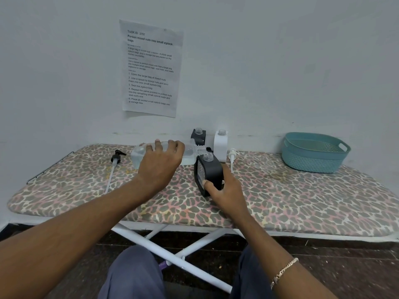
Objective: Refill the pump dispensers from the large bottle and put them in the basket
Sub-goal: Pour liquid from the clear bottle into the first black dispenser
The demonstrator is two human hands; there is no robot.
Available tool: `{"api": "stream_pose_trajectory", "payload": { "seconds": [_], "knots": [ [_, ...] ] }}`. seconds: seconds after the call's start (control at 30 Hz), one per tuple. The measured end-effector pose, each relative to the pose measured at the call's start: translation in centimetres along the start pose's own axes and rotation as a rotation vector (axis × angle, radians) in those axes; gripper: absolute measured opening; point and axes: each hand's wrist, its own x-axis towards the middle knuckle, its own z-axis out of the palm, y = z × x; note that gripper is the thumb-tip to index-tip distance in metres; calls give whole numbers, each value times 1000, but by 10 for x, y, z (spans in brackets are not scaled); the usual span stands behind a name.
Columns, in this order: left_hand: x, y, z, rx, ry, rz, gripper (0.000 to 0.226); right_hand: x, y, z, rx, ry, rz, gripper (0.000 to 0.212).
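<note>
My left hand grips the large clear bottle, tipped on its side with its threaded mouth over the open neck of a black dispenser. My right hand holds that black dispenser near its base, slightly tilted, on the board. A second black dispenser and a white dispenser stand uncapped by the wall. A black pump head with its tube lies at the left. A white pump head lies to the right of the held dispenser. The teal basket sits far right, nothing visible inside.
Everything rests on an ironing board with a leopard-print cover and white crossed legs below. The wall runs close behind, with a printed sheet taped to it. My knees are under the board's front edge.
</note>
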Motion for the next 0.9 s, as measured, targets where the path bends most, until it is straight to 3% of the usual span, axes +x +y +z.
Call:
{"api": "stream_pose_trajectory", "payload": {
  "seconds": [0.9],
  "knots": [
    [-1,1,-1,0,-6,3,69,1,3,1,15,9,-4,48]
  ]
}}
